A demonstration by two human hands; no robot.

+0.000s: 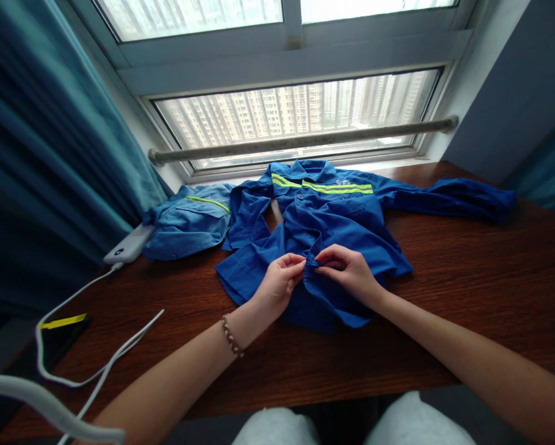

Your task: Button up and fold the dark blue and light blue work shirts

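A blue work shirt (351,228) with yellow-green reflective stripes across the chest lies front up on the wooden table, collar toward the window. Its sleeve on the right stretches out flat; the one on the left is bent inward. My left hand (282,278), with a braided bracelet at the wrist, pinches the front edge of the shirt near its lower part. Just across from it, my right hand (347,272) pinches the same front opening. Between the two hands the cloth is lifted and bunched. Any button at my fingertips is too small to make out.
A folded lighter-blue garment (189,222) with a yellow-green stripe sits left of the shirt. Beside it is a white power bank (129,244) with a white cable (96,371) across the table (481,296). A blue curtain (64,136) hangs left; a metal bar (305,141) crosses the window.
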